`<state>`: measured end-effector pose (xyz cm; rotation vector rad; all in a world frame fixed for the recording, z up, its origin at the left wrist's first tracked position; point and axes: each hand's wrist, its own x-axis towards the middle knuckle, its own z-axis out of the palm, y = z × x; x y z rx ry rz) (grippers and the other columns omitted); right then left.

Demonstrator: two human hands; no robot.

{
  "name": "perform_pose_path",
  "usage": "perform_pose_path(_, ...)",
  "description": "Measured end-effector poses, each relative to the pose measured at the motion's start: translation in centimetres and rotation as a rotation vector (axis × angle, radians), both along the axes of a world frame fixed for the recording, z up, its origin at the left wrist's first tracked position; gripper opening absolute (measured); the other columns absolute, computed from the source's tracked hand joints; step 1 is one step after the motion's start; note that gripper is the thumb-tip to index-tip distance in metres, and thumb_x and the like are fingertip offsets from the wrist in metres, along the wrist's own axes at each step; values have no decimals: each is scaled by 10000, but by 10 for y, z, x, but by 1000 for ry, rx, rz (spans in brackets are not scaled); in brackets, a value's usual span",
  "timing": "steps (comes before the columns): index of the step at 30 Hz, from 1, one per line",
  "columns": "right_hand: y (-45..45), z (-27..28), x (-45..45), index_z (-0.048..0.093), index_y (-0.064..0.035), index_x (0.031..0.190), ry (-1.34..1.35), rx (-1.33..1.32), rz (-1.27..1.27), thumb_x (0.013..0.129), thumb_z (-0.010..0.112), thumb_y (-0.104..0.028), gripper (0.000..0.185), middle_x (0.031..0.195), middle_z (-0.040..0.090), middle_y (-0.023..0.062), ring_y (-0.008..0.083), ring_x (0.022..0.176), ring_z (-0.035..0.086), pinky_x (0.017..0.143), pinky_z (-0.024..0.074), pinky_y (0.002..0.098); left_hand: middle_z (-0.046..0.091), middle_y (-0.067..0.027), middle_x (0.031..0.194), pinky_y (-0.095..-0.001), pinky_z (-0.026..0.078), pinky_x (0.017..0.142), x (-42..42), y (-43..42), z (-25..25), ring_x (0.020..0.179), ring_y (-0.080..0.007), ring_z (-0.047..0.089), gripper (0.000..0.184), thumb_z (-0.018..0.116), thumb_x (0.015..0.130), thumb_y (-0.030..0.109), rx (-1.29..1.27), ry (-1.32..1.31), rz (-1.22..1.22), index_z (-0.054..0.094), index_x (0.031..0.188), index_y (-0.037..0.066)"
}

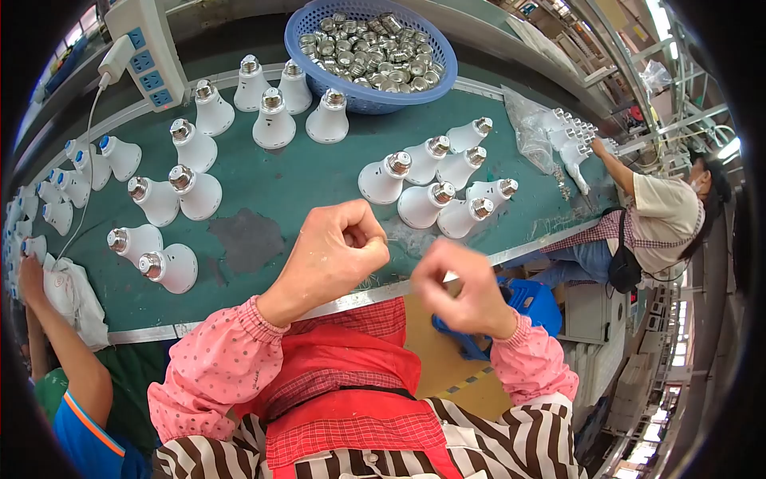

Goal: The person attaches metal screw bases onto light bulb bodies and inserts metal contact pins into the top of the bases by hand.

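Observation:
My left hand (339,243) is raised over the front edge of the green table (319,176), its fingers curled and thumb against the fingertips. Anything in that pinch is too small to name. To its right, apart from it, my right hand (459,283) is also curled, thumb towards the fingers, and blurred by motion; what it holds cannot be made out. Beyond my hands stands a group of white bulbs with silver screw caps (383,180). Other such bulbs (198,194) stand to the left, two of them (171,267) near a dark patch on the table.
A blue basket (439,92) of metal caps sits at the back, by a power strip (144,60). Plastic bags (531,128) lie at the right. One co-worker (662,199) reaches in at right, another person's arm (76,351) at left. A blue stool (535,303) stands below.

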<state>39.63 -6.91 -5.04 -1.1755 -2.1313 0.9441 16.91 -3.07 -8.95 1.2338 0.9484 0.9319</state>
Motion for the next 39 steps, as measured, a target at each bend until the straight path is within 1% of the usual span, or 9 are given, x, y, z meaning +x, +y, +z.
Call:
perform_pose_path(2,-13,2,-3,677,5,945,-5,-170,87,843,751,44,132,849,658,70,126,706,621,633,489,271,611,59,736,-203,359,546,2,-2,-2,636,12,455,54,672,834,-6,-4,-27,-24,645,798,24)
perform_pose_path(6,-8,-3,-12,703,-3,965,84,157,-255,836,768,57,156,910,673,81,135,693,635,563,494,271,616,59,747,-203,370,556,10,-8,-4,653,9,472,58,684,849,9,-27,-93,-67,649,803,21)
perform_pose_path(15,0,-13,-17,635,-10,896,17,365,-180,767,725,104,194,832,600,86,179,637,607,543,482,306,592,49,709,-228,376,558,17,-18,4,644,-10,470,81,703,811,22,104,9,-30,633,772,10)
perform_pose_path(20,5,-9,-17,587,-28,878,-401,764,-71,708,730,-19,222,811,515,105,307,698,585,564,496,409,610,27,723,-265,421,575,32,-17,-4,656,-37,510,88,705,814,25,391,174,80,632,770,2)
perform_pose_path(22,6,-9,-12,611,-14,918,-370,713,-91,732,739,4,227,832,544,105,283,717,614,577,506,383,642,10,753,-290,452,585,36,-12,-5,667,-54,543,97,713,819,27,452,220,106,635,768,1)
perform_pose_path(23,8,-8,-10,623,-7,938,-353,692,-97,744,743,16,230,842,559,105,271,727,629,583,511,370,659,0,781,-294,464,600,33,-11,-3,686,-64,564,94,714,834,31,316,172,38,642,780,2)
perform_pose_path(26,0,7,-4,664,15,1039,48,172,-229,835,747,41,222,920,629,88,192,796,676,660,539,313,697,-25,853,-292,486,647,21,-6,6,741,-87,614,76,710,880,43,-29,-26,-111,665,831,6)
perform_pose_path(30,-3,-2,7,681,31,1112,363,-217,-317,959,695,35,153,1012,679,51,99,888,668,818,551,268,704,-37,900,-258,487,726,20,1,1,811,-101,638,53,687,936,67,-257,-327,-244,681,931,14)
perform_pose_path(39,-6,-9,3,668,37,1060,472,-193,-272,962,671,48,99,1000,657,56,108,909,648,826,546,280,681,-53,899,-268,519,780,21,8,-16,817,-127,649,94,687,956,110,-429,-525,-459,667,942,19)
